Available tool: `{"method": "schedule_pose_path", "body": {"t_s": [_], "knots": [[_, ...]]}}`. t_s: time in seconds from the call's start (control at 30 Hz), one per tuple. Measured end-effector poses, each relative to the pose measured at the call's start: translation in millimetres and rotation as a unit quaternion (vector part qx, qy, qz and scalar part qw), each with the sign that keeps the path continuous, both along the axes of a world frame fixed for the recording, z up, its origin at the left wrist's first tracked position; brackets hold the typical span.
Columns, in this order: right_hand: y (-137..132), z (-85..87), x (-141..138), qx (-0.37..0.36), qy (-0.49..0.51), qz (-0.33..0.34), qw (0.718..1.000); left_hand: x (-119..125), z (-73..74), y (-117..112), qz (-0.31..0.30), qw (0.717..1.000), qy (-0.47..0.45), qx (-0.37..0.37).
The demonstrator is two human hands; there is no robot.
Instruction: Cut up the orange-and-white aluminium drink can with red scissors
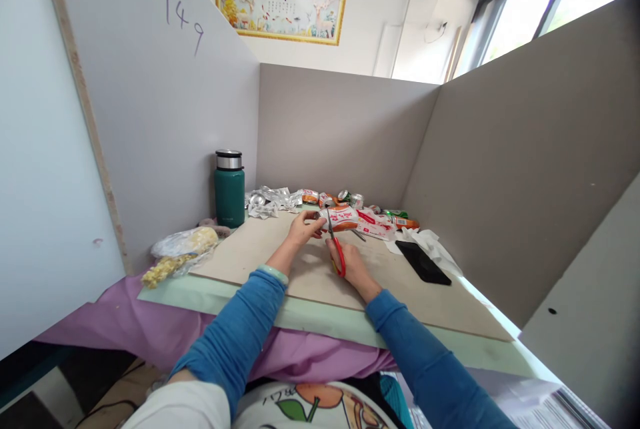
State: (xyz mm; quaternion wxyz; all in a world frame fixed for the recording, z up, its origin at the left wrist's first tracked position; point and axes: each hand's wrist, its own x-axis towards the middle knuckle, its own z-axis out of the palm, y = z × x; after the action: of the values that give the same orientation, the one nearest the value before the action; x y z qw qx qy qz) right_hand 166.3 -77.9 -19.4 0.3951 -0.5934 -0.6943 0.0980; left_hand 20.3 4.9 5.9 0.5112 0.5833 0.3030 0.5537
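Observation:
My left hand (303, 227) is closed on the near left end of a white, red and orange drink can (344, 216), which lies on its side just above the board. With my right hand (351, 263) I grip a pair of scissors (341, 257) by its red handles. Its blades point up and away from me, across the left end of the can. Whether the blades are cutting into the metal I cannot tell. Behind the can is a flat red and white printed packet (375, 223).
A beige board (310, 275) covers the table. At the left stand a green bottle (229, 195) and a plastic bag of yellowish food (183, 249). Cut silvery metal pieces (273, 201) and several cans line the back. A black phone (423, 262) and white tissue (430, 242) lie right. Partitions enclose three sides.

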Motion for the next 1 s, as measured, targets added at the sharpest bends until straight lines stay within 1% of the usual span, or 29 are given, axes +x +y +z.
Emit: {"method": "schedule_pose_path", "body": {"t_s": [0.37, 0.6, 0.77, 1.0], "knots": [[1.2, -1.3, 1.5, 0.03, -0.013, 0.014, 0.999, 0.5, -2.3, 2.7, 0.001, 1.0, -0.003, 0.005], [0.2, -0.3, 1.2, 0.02, -0.017, 0.015, 1.0, -0.7, -1.3, 0.9, -0.003, 1.0, -0.002, 0.008], [0.2, 1.0, -0.2, 0.006, -0.017, 0.003, 1.0, -0.4, -0.5, 0.6, -0.003, 1.0, 0.001, 0.006], [1.3, 0.7, -1.2, 0.008, 0.004, 0.008, 1.0, -1.1, -2.2, 2.5, 0.002, 1.0, 0.002, 0.015]]}}
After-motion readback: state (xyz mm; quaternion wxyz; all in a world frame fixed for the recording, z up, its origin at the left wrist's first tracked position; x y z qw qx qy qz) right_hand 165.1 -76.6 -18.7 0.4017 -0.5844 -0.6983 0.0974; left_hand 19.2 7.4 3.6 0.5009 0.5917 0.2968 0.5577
